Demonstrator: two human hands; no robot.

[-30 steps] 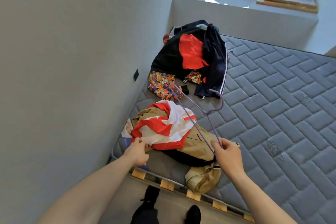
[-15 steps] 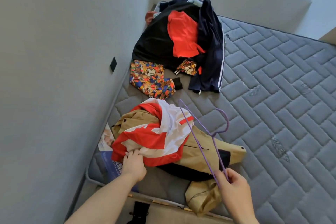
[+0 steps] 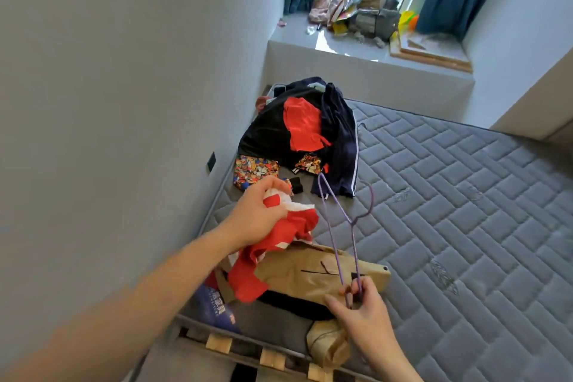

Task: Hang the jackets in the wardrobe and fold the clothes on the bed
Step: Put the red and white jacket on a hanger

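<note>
A bare grey quilted mattress (image 3: 465,226) fills the room beneath you, running up to a cluttered window ledge (image 3: 366,49) between teal curtains. Against the wall, at the far end of the mattress, lies a dark heap of clothes (image 3: 297,133) with a red top on it and patterned shorts (image 3: 254,169) at its near edge, all waiting to be folded. Nearer you, at the foot of the bed, a tan jacket (image 3: 310,276) sprawls flat, partly over a black garment. Your left hand (image 3: 257,217) has its fingers curled round a bunched red-and-white jacket (image 3: 279,242), lifting it off the tan one, its lower folds trailing onto the fabric below. Your right hand (image 3: 362,313) pinches the lower end of a thin purple wire hanger (image 3: 341,226), fingers closed around the wire, hook pointing away from you above the mattress. The wardrobe is not in view.

The step in hand looks like dressing the hanger. Shake the bunched jacket open first and find the collar; as gripped, it is a wad with no shoulder to thread. Shift your right hand toward the hanger's neck for control, since a wire frame held by one end will twist. Feed one shoulder, then the other, keeping the trailing hem from dragging the tan jacket along.
</note>
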